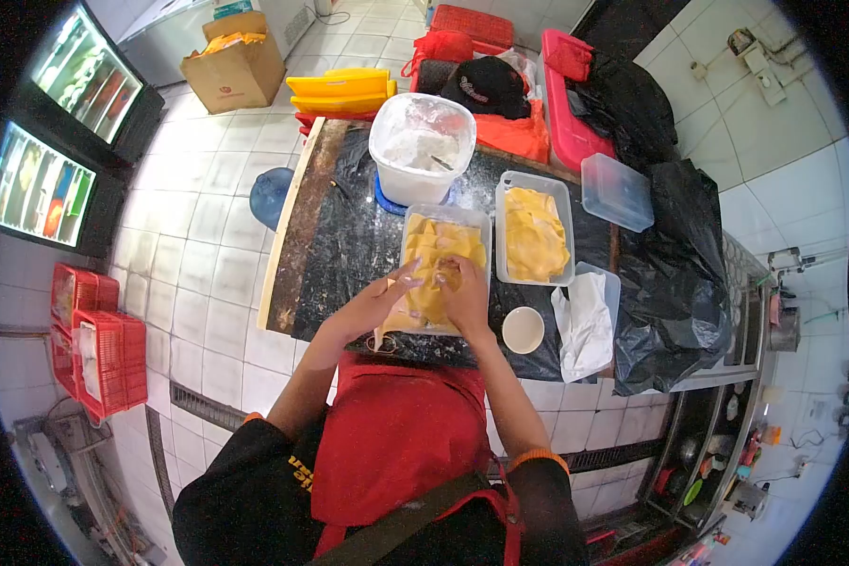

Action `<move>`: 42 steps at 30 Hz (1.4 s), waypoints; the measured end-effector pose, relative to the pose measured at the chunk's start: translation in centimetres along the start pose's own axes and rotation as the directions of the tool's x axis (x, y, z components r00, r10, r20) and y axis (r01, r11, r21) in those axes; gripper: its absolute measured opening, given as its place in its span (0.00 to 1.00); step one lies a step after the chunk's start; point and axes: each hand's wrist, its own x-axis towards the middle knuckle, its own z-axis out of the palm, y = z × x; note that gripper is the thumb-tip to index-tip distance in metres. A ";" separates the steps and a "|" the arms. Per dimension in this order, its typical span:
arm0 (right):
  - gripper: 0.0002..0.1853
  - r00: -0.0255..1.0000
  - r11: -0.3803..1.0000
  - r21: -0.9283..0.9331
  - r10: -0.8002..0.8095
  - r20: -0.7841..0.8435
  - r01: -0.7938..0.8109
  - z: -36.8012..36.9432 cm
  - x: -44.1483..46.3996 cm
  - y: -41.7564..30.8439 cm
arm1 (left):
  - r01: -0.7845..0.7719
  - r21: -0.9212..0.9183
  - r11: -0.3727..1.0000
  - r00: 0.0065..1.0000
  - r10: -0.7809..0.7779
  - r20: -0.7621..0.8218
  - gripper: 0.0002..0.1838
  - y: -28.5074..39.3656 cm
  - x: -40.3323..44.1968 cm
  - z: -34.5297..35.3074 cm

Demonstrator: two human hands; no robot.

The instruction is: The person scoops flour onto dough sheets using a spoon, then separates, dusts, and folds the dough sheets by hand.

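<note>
A clear plastic container (489,247) in front of me holds yellow sheets (432,241) that look like dough wrappers, laid in overlapping layers. My left hand (384,294) reaches over its left side, fingers apart and extended across the sheets. My right hand (464,291) is at the right side of the same container; its fingers are bent down and drawn together at the top sheets, and what lies between them is too small to make out. To the right, a second clear container (569,253) is filled with more yellow sheets (535,233).
Behind the containers stands a white tub (413,179) of white powder. A round cream bowl (523,330), a white cloth (583,325) and a clear lid (617,192) are at the right. Black plastic (349,255) covers the table. Red crates (108,358) stand on the floor at left.
</note>
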 end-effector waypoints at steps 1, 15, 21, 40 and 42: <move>0.26 0.963 0.968 -0.185 -0.201 -0.177 0.168 -0.3 -0.8 -1.7 | -0.105 -0.115 0.988 0.994 0.100 -0.043 0.34 0.7 0.0 0.3; 0.18 0.925 0.919 0.372 0.020 -0.379 0.132 -4.5 -7.3 -4.3 | -0.037 -0.449 0.893 0.999 0.023 -0.036 0.25 1.4 4.6 4.3; 0.17 0.846 0.988 -0.084 0.066 -0.529 -0.129 -7.0 -11.2 -0.4 | -0.013 -0.739 0.674 0.985 -0.117 -0.124 0.16 0.9 6.0 5.5; 0.20 0.920 0.943 -0.170 -0.320 -0.225 0.286 -5.7 -6.7 -2.9 | -0.108 -0.460 0.881 0.957 -0.033 -0.287 0.19 3.4 4.2 6.0; 0.22 0.993 0.930 0.366 0.012 -0.120 0.034 -4.5 -7.2 -2.6 | -0.089 -0.499 0.862 0.946 -0.083 -0.313 0.19 3.0 3.8 5.7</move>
